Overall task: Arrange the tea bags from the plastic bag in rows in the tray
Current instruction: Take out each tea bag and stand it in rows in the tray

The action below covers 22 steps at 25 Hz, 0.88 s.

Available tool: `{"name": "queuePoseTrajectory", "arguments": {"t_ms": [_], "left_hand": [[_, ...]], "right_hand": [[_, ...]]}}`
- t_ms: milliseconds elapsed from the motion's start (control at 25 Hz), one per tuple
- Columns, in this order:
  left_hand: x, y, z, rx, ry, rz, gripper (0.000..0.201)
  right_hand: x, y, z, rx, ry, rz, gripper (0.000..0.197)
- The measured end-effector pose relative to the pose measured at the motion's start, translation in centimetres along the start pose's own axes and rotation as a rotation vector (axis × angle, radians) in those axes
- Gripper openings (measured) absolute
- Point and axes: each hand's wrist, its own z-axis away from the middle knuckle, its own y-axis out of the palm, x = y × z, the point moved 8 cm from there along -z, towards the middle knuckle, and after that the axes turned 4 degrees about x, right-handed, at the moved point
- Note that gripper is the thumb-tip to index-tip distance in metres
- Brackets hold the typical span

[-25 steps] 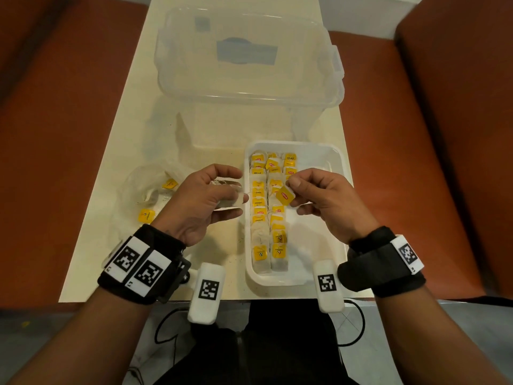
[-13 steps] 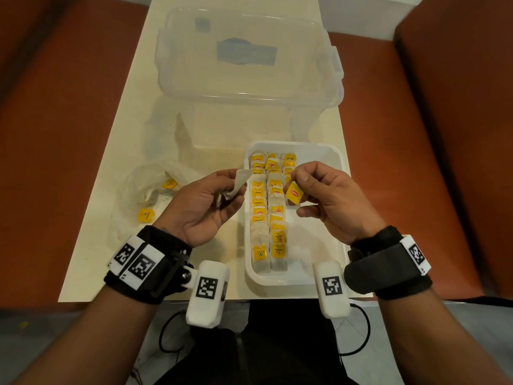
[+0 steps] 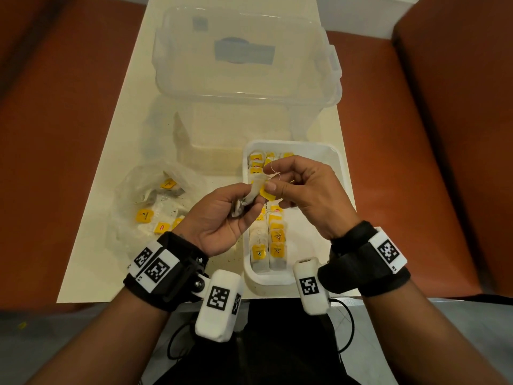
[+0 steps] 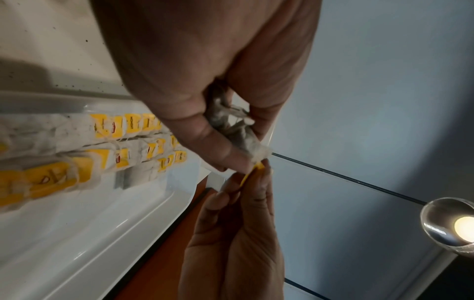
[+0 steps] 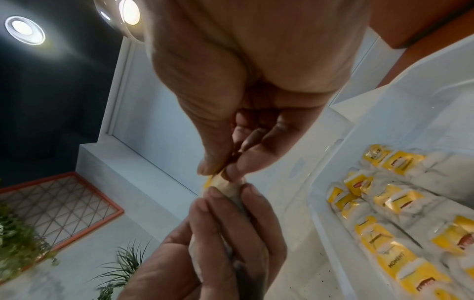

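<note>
Above the left part of the white tray (image 3: 341, 173) both hands meet over one tea bag (image 3: 251, 197). My left hand (image 3: 244, 201) grips its grey-white pouch (image 4: 246, 142) between thumb and fingers. My right hand (image 3: 270, 184) pinches its yellow tag (image 3: 267, 194) and holds a loop of its thin string (image 3: 273, 170). The tray holds rows of tea bags with yellow tags (image 3: 277, 240) along its left side; its right side is bare (image 5: 436, 121). The clear plastic bag (image 3: 155, 207) with several tea bags lies left of the tray.
A large clear storage box with a lid (image 3: 244, 56) stands at the far end of the cream table (image 3: 111, 218), close behind the tray. Orange seats (image 3: 430, 162) flank the table on both sides. Tea dust speckles the table.
Both hands rose and drew together over the tray. The tag that my right hand held apart from the pouch now sits right against the pouch in my left hand.
</note>
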Motion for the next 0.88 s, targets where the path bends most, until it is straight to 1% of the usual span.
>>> {"name": "queuePoseTrajectory", "arguments": {"t_ms": [120, 200, 320, 400, 480, 560, 680, 800, 840, 880], "left_hand": [[0.2, -0.2, -0.1, -0.006, -0.016, -0.010, 0.016], [0.4, 0.0, 0.2, -0.001, -0.046, -0.081, 0.016], [0.6, 0.3, 0.7, 0.020, -0.094, -0.224, 0.028], [0.4, 0.5, 1.0, 0.033, -0.066, -0.358, 0.038], [0.0, 1.0, 1.3, 0.061, -0.009, -0.518, 0.042], [-0.2, 1.5, 1.5, 0.077, 0.044, -0.621, 0.038], [-0.3, 1.3, 1.2, 0.027, 0.075, -0.650, 0.022], [-0.2, 1.1, 0.9, 0.004, 0.094, -0.643, 0.023], [-0.2, 1.1, 0.8, -0.002, 0.102, -0.642, 0.024], [-0.2, 1.1, 0.7, -0.006, 0.102, -0.642, 0.026]], "right_hand": [[-0.5, -0.2, 0.0, -0.018, 0.022, 0.069, 0.025], [-0.5, -0.1, 0.2, -0.016, 0.033, 0.116, 0.023], [-0.7, -0.2, 0.1, 0.007, 0.050, 0.115, 0.025], [-0.9, -0.7, -0.2, -0.004, 0.061, 0.092, 0.025], [-1.1, -1.4, -0.4, -0.019, 0.074, 0.079, 0.024], [-1.3, -1.7, -0.4, -0.008, 0.098, 0.052, 0.023], [-1.4, -1.6, -0.2, 0.040, 0.129, -0.033, 0.020], [-1.9, -1.4, 0.2, 0.067, 0.158, -0.092, 0.035], [-2.2, -1.4, 0.3, 0.070, 0.175, -0.109, 0.036], [-2.5, -1.4, 0.4, 0.066, 0.191, -0.113, 0.032]]}}
